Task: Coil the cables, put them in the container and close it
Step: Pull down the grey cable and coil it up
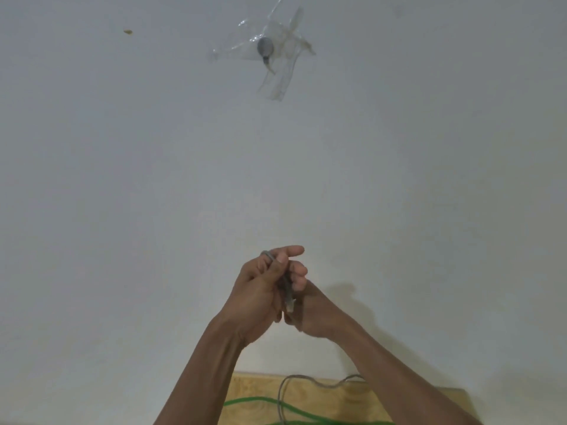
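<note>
The left hand [260,289] and the right hand [310,305] are raised together in front of a white wall [122,179], pressed close to each other, and both are closed around a bunch of grey cable [287,289]. The left thumb and fingers pinch the upper part of the bunch, where a small loop comes out above the knuckles; the right fingers curl around it from the other side, and the connector end hangs down between the two palms. The same grey cable seems to continue below, where a loose curve of it lies on the wooden tabletop [322,394] near its far edge, between the two forearms. A green cable [260,404] lies across the tabletop nearer to the person, not coiled yet. The container is not in view. I judge the grey cable to be light and soft but a little springy, so the loops will want to open again; it is better to hold it across all the loops together, not by the connector. High on the wall a small grey object [265,46] is fixed under clear tape.
</note>
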Tool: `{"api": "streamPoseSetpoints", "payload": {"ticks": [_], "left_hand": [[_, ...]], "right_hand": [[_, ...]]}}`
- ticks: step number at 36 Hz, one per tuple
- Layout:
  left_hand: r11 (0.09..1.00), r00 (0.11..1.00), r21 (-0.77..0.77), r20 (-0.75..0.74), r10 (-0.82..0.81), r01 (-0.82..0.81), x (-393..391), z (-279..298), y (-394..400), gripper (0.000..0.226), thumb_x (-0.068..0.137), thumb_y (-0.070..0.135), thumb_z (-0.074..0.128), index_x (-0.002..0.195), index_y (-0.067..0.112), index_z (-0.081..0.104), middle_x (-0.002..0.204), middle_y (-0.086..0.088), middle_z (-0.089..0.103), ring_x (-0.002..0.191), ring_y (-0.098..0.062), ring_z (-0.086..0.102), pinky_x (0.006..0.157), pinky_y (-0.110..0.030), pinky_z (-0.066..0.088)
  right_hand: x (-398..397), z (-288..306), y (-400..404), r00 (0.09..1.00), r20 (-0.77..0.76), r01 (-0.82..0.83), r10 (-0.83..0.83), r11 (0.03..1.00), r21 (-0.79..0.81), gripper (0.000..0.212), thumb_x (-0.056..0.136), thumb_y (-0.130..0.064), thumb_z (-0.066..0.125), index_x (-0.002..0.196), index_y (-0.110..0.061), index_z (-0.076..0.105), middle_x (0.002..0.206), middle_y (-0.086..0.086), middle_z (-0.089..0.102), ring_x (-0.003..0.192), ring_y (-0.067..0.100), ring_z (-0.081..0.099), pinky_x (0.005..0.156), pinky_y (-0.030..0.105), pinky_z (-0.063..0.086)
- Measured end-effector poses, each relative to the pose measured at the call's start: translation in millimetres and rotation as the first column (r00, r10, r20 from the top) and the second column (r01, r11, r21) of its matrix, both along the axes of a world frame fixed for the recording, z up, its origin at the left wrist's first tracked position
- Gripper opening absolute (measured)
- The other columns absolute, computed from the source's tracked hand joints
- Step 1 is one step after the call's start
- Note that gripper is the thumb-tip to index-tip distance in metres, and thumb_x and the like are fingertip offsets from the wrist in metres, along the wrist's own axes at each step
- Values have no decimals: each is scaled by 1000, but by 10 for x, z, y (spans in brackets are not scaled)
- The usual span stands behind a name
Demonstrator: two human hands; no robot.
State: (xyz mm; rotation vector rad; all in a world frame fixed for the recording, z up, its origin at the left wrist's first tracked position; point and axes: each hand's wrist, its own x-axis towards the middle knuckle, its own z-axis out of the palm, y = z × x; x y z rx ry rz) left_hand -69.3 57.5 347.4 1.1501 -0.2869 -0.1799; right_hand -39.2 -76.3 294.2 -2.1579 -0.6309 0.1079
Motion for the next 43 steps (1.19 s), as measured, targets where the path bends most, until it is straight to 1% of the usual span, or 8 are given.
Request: {"api": "streamPoseSetpoints", "payload": {"ticks": [4, 9, 18, 23, 26, 32, 37, 43], "left_hand": [[987, 993, 131, 85, 85, -95, 145, 55, 44, 27, 106, 16, 44, 116, 2, 66, 89, -11, 73, 80, -20, 69, 81, -34, 54], [936, 954, 271, 256, 154, -224, 233, 62, 56, 26, 106, 11, 44, 109, 3, 69, 100, -19, 74, 89, -27, 74, 85, -28, 57], [772, 882, 503, 446, 154, -390, 332, -14, 68, 30, 106, 7, 43, 92, 6, 68, 95, 0, 73, 74, -19, 73, 78, -30, 59], [727, 954, 653, 301, 9, -213, 211, -90, 57, 34, 105, 0, 37, 84, 8, 62, 83, -6, 66, 65, -11, 62, 62, -22, 52], [716, 966, 688, 248, -75, -121, 73, -106, 58, 40, 109, 13, 32, 82, 3, 60, 70, -5, 62, 60, -13, 56, 61, -29, 49], [885, 962, 375, -104, -254, 275, -115, -37, -62, 84, 96, 70, 12, 85, 5, 64, 53, -10, 44, 48, -19, 39, 51, -29, 34], [914, 910, 37, -122, -397, 404, -206, 29, -97, 55, 105, 49, 35, 79, 6, 58, 51, -8, 41, 46, -17, 34, 51, -27, 37], [963, 962, 5, 46, -269, 269, -137, 116, -108, 26, 98, 27, 53, 80, 12, 64, 59, -8, 49, 52, -18, 47, 55, -30, 44]], "right_hand": [[-121, -2, -10, 988, -146, 65, -41, 985, 163, 37, 102, -31, 52, 67, -21, 57, 58, -8, 59, 48, 8, 39, 52, 17, 34], [-210, 70, -78, 995, -21, 96, -95, 993, 67, 27, 103, -37, 49, 84, -31, 68, 61, -4, 58, 48, 1, 47, 56, 15, 38], [-308, 210, -246, 989, 85, 135, -123, 980, -147, 29, 96, -48, 48, 102, -28, 69, 63, -2, 60, 58, 13, 53, 70, 41, 54], [-271, 641, -373, 955, 274, 171, -116, 968, -185, 13, 89, -38, 60, 90, -30, 70, 65, -14, 62, 57, 0, 51, 67, 34, 51], [-191, 861, -451, 978, 201, 82, -61, 992, -97, 11, 82, -36, 75, 87, -27, 73, 77, -13, 72, 68, 1, 62, 74, 35, 56], [-31, 1015, -499, 996, -13, -79, 84, 970, 228, 21, 70, -5, 88, 79, -2, 69, 75, 24, 70, 71, 25, 67, 78, 43, 57], [34, 843, -468, 988, -131, -14, 83, 889, 458, 18, 73, -3, 84, 78, -6, 67, 69, 6, 66, 62, 14, 58, 62, 28, 44], [-163, 362, -311, 951, -284, 79, 124, 788, 611, 16, 87, -21, 63, 73, -18, 71, 61, -3, 67, 54, 18, 56, 57, 36, 34]]}}
